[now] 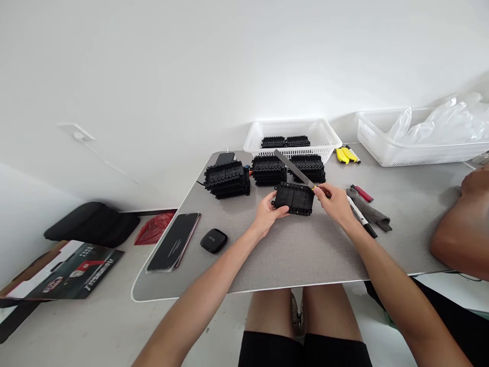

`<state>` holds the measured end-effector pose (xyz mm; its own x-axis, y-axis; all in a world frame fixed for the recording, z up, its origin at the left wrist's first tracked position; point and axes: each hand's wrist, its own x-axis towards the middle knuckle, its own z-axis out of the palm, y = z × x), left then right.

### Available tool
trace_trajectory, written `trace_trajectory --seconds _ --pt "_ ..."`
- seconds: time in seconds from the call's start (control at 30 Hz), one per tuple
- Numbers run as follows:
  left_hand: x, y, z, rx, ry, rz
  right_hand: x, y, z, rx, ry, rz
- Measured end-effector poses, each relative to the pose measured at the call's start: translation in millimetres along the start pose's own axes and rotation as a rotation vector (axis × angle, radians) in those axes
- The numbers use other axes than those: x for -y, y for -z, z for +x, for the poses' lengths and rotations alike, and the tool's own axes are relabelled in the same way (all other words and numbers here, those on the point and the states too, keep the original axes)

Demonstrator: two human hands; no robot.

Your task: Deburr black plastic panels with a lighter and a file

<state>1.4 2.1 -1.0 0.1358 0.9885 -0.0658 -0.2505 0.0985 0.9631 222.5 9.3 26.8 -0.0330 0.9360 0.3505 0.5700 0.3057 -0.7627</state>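
Observation:
My left hand (266,213) is closed on the left end of a black plastic part (294,198), a rectangular piece with toothed long edges, held tilted above the table. In my right hand (333,203) is a flat metal file (296,171) with a bit of yellow at its handle; its grey blade slants up and left over the part's far edge. Just beyond stand stacks of like black parts: a left stack (226,178), a middle stack (269,169) and a right stack (306,168), partly behind the file.
A white basket (250,136) with more black parts stands against the wall; another basket (405,155) holds clear plastic bags. Around me lie a phone (173,242), a black case (214,240), a marker (358,211), a grey cloth (372,208) and yellow-handled items (343,155). Another person's arm (464,229) rests at right.

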Motion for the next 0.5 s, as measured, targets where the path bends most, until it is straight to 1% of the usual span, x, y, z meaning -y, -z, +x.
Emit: trace_trajectory --seconds 0.2,0.3,0.4,0.5 --pt "-0.8 -0.1 0.6 -0.038 -0.005 -0.004 7.1 -0.5 -3.4 0.175 0.02 0.029" --pt "-2.1 -0.5 0.0 -0.061 -0.032 0.012 8.7 -1.4 -3.1 0.253 0.029 -0.002" --pt "-2.2 -0.1 0.2 -0.074 -0.049 0.031 6.6 -0.4 -1.6 0.265 0.017 -0.051" --pt "-1.1 1.6 1.4 -0.093 -0.042 0.023 3.8 1.9 -0.3 0.236 -0.003 -0.081"
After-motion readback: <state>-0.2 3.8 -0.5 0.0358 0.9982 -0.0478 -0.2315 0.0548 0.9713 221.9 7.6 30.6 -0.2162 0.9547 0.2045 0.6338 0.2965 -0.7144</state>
